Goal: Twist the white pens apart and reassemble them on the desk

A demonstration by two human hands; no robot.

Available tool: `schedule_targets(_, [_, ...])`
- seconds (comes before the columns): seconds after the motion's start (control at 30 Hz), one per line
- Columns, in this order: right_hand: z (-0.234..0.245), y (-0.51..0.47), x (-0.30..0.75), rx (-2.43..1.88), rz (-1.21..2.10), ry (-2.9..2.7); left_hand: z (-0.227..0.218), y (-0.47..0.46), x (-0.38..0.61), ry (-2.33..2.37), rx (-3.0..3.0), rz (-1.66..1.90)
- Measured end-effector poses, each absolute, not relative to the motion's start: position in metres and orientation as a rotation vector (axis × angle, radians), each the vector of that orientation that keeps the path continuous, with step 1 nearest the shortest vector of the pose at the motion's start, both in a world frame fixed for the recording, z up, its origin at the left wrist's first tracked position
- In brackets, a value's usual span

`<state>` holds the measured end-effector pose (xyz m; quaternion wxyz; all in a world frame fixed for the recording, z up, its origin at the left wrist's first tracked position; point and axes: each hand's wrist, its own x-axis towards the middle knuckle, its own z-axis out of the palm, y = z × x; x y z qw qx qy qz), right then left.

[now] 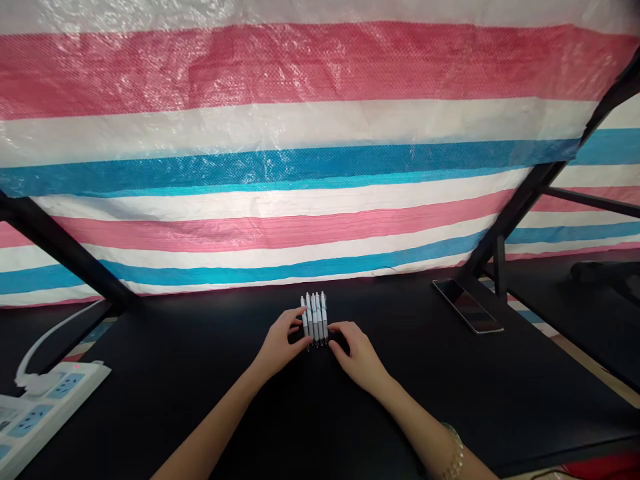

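Several white pens lie side by side in a tight row on the black table, pointing away from me. My left hand rests against the left side of the row, fingers touching the nearest pen. My right hand presses in from the right side, fingertips at the near ends of the pens. Both hands have their fingers curved and resting on the table, squeezing the row between them rather than gripping a single pen.
A phone lies face up at the table's right. A white power strip with a plugged cable sits at the left edge. A striped tarp hangs behind, crossed by black frame bars.
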<state>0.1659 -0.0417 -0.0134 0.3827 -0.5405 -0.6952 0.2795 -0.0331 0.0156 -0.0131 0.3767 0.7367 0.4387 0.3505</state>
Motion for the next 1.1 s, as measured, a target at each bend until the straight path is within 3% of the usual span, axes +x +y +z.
schedule_targets(0.3, [-0.018, -0.039, 0.168, -1.389, 0.613, -1.868, -0.024, 0.006, -0.020, 1.178, 2.379, 0.834])
schedule_targets(0.7, [-0.014, -0.016, 0.216, -1.503, 0.548, -1.977, -0.023, 0.003, -0.012, 1.176, 2.484, 0.817])
schedule_targets(1.1, [-0.024, 0.000, 0.411, -2.404, -0.152, -1.130, -0.028, 0.003, -0.011, 1.144, 2.502, 0.888])
